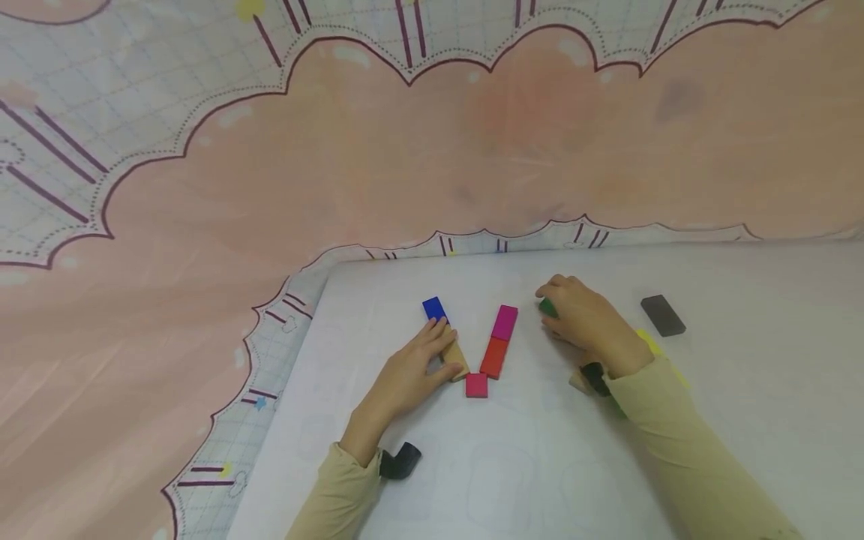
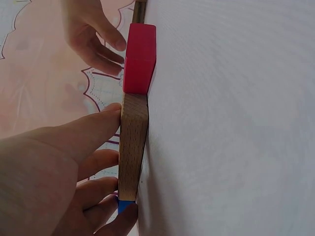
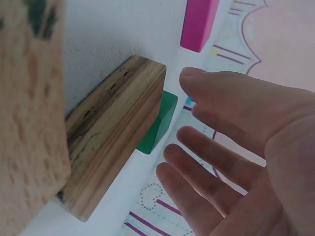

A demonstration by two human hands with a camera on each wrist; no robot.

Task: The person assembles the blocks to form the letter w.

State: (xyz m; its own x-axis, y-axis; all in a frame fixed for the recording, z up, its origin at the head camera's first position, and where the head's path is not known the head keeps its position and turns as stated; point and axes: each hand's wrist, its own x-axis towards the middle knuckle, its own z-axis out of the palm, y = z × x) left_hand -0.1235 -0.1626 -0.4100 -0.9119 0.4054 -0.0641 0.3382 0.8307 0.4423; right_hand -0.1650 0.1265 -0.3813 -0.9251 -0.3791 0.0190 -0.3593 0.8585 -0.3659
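My left hand (image 1: 409, 369) lies over a plain wooden block (image 1: 454, 355) flat on the table. The thumb touches this block near its lower end, and the fingers reach the blue block (image 1: 435, 309) behind it. A small red block (image 2: 140, 59) sits against the wooden block's lower end. From it a second row runs back to the right: an orange-red block (image 1: 494, 358), then a magenta block (image 1: 505, 322). My right hand (image 1: 586, 315) hovers by a green block (image 1: 547, 307). In the right wrist view its fingers are loosely spread, apart from the green block (image 3: 158, 125).
A dark grey block (image 1: 663, 315) lies to the right on the white table (image 1: 513, 465). Yellow (image 1: 649, 341) shows behind the right forearm. Wooden blocks (image 3: 115, 140) lie under the right wrist. Patterned cloth (image 1: 439, 157) rises behind the table.
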